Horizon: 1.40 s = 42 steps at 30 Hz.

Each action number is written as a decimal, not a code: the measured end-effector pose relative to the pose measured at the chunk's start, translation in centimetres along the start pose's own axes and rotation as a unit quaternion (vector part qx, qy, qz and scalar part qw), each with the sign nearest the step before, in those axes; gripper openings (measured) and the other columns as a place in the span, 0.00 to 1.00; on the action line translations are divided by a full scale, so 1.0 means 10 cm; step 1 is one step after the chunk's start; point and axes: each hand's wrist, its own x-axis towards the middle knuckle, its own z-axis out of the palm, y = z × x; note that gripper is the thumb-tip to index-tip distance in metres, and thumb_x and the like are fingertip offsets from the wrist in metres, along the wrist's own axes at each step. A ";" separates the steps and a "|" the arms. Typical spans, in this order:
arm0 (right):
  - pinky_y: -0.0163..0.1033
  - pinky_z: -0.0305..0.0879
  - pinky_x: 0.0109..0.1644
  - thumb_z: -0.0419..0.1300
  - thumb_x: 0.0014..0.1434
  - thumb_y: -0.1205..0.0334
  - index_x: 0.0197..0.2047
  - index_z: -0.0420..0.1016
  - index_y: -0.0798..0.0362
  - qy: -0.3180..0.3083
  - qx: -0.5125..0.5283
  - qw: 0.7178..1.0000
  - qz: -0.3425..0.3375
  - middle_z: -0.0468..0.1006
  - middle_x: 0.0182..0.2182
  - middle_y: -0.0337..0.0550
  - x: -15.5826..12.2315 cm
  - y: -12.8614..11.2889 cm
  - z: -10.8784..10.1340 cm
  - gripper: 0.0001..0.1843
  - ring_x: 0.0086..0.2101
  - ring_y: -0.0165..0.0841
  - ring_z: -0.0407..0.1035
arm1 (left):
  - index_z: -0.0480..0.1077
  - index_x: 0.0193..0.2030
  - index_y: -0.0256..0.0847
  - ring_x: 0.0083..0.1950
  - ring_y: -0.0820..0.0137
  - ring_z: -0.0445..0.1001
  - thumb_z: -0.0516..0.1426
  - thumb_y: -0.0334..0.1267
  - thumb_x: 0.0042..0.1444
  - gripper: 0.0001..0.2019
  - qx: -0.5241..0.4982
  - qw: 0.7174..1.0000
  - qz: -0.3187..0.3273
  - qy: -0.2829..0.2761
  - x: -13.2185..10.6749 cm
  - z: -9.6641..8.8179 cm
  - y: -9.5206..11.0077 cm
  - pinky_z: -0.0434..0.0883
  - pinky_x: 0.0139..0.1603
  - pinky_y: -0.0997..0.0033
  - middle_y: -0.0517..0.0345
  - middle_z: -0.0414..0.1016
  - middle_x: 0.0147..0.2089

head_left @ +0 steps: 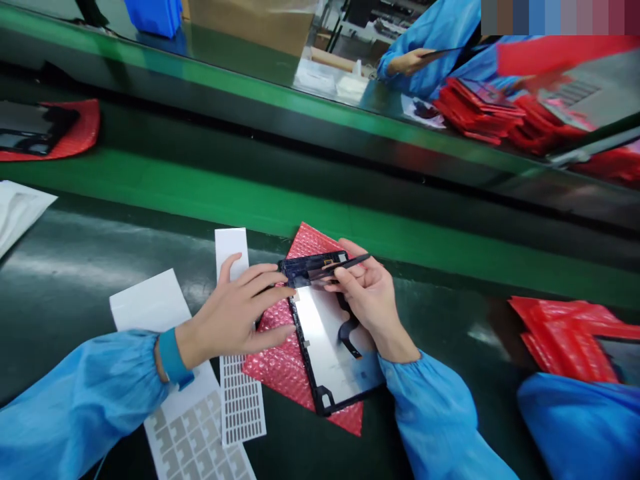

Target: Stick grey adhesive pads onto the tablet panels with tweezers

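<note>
A flat display panel (pixel 333 347) with a silvery back, a black frame and a curled black ribbon cable (pixel 349 333) lies face down on a red bubble-wrap pouch (pixel 280 360). My right hand (pixel 373 297) grips dark tweezers (pixel 357 261), their tips over the panel's upper end. What the tips touch is too small to make out. At the panel's upper left edge, my left hand (pixel 240 310) has its fingers spread, the fingertips at the black frame. Beneath that hand lie a narrow sticker sheet (pixel 243 400) with small grey strips and a wider sheet (pixel 193 433) with grey shaped stickers.
A green belt (pixel 250 173) runs behind the bench. On it, at left, a dark panel (pixel 35 127) rests on a red pouch. Red pouches (pixel 570 333) lie at right beside a blue sleeve (pixel 580 413). Across the belt, a person in blue (pixel 435 40) works near stacked red pouches (pixel 480 110).
</note>
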 end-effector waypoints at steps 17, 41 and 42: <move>0.38 0.81 0.39 0.76 0.58 0.57 0.41 0.82 0.52 -0.108 -0.048 0.993 0.011 0.86 0.34 0.46 -0.62 0.06 0.85 0.12 0.35 0.39 0.83 | 0.78 0.49 0.49 0.56 0.65 0.75 0.63 0.55 0.65 0.15 0.026 0.999 -0.046 0.005 -0.63 -0.24 -0.17 0.45 0.69 0.51 0.61 0.80 0.51; 0.41 0.81 0.39 0.77 0.56 0.52 0.41 0.81 0.53 -0.106 -0.038 0.993 0.034 0.85 0.31 0.46 -0.60 0.11 0.86 0.16 0.33 0.40 0.82 | 0.82 0.37 0.52 0.50 0.66 0.73 0.68 0.55 0.57 0.11 -0.044 0.990 -0.133 0.000 -0.60 -0.17 -0.15 0.50 0.60 0.54 0.66 0.83 0.43; 0.41 0.81 0.39 0.77 0.56 0.53 0.41 0.81 0.53 -0.107 -0.037 0.993 0.034 0.85 0.31 0.46 -0.60 0.11 0.86 0.16 0.33 0.40 0.82 | 0.82 0.37 0.52 0.50 0.66 0.73 0.68 0.54 0.57 0.11 -0.050 0.990 -0.133 0.001 -0.60 -0.16 -0.15 0.49 0.60 0.54 0.66 0.83 0.43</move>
